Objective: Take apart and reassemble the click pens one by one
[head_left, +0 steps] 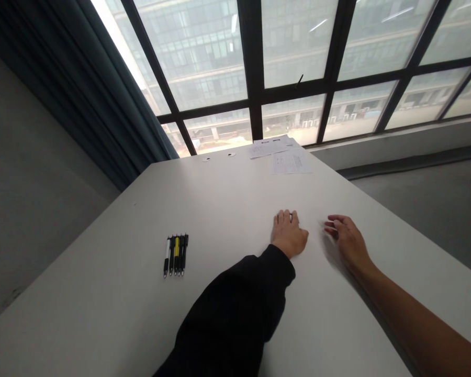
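Note:
My left hand [289, 234], in a black sleeve, rests on the white table [227, 209] with its fingers curled under. A small dark bit shows at the fingertips, but I cannot make out what it is. My right hand [346, 236], on a bare forearm, lies just to its right with the fingers loosely spread and nothing in them. A gap of bare tabletop separates the two hands. Several pens [176, 255], black, with one white and one yellow, lie side by side in a neat row well to the left of my left hand.
Printed paper sheets [284, 154] lie at the table's far edge below the large window [298, 52]. Two small round discs [231, 154] sit to their left. A dark curtain [102, 104] hangs at the left, and the table's right edge drops to grey floor.

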Demonstrator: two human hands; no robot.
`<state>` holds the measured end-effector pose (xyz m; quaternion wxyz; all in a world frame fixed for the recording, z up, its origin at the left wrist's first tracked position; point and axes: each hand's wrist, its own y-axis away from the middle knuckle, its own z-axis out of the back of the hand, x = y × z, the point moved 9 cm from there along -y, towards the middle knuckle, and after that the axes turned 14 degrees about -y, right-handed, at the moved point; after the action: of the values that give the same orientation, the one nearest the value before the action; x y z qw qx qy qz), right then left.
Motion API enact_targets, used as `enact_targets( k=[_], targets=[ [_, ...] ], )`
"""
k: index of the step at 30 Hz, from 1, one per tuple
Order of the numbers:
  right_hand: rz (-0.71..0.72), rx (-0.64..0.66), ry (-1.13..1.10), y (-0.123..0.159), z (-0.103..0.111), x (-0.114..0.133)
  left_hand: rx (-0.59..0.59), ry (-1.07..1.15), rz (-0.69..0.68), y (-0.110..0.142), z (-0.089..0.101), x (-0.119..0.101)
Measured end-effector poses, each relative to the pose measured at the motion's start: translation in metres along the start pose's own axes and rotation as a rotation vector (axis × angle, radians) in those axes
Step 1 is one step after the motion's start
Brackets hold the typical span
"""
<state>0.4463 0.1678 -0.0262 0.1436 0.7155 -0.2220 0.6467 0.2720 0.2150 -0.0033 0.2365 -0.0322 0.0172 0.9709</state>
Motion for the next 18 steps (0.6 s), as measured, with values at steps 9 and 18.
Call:
enact_targets(
  k=[9, 18],
  targets=[
    [-0.052, 0.017, 0.094, 0.012, -0.012, 0.014, 0.018, -0.101, 0.160, 0.076, 0.004, 0.138],
    [0.041, 0.094, 0.258, 0.012, -0.019, 0.012, 0.065, -0.150, 0.264, 0.136, 0.017, 0.223]
  ],
)
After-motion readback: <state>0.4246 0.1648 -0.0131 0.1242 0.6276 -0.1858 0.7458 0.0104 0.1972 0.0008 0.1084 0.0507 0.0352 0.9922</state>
